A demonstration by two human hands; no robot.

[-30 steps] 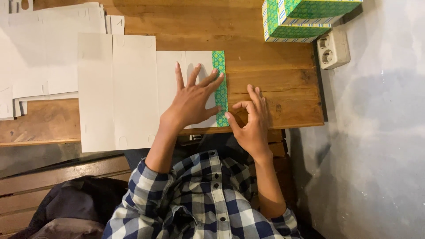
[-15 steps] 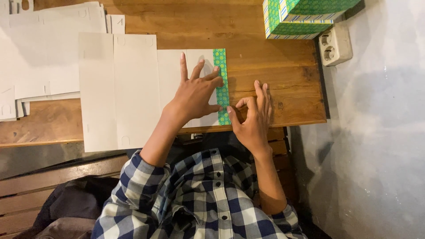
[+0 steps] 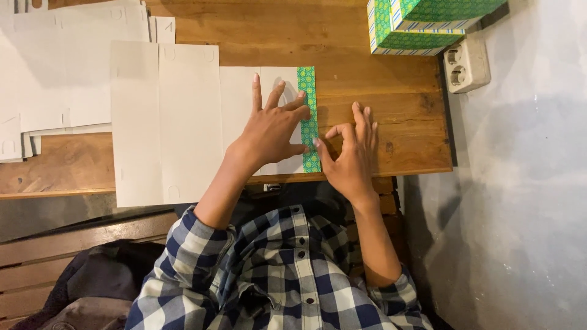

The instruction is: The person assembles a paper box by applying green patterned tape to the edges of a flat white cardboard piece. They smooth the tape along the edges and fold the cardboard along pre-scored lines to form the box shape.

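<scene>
**poster1:** Fingers [image 3: 263, 98] of the left hand [image 3: 272, 131] are splayed wide and pressed flat on the white cardboard sheet [image 3: 165, 122], holding nothing, just pinning it down. The green patterned strip [image 3: 307, 91] runs along the sheet's right edge, right under those fingertips and thumb.

**poster2:** And the other hand?

**poster1:** The right hand [image 3: 351, 156] is loosely open too, resting on the wooden table [image 3: 379, 79] just beside the strip, with its thumb tip touching the strip's lower end. So the strip lies between both hands, its long axis going away from the person toward the far side of the table.

**poster2:** Much room around it?

**poster1:** Bare wood to the right as far as the table edge, where a white power socket [image 3: 466, 64] sits. Green patterned boxes [image 3: 422, 24] are stacked at the far right corner, well apart from the hands. More white sheets [image 3: 61, 67] are piled on the left. The sheet's near edge hangs slightly over the table's front edge.
</scene>
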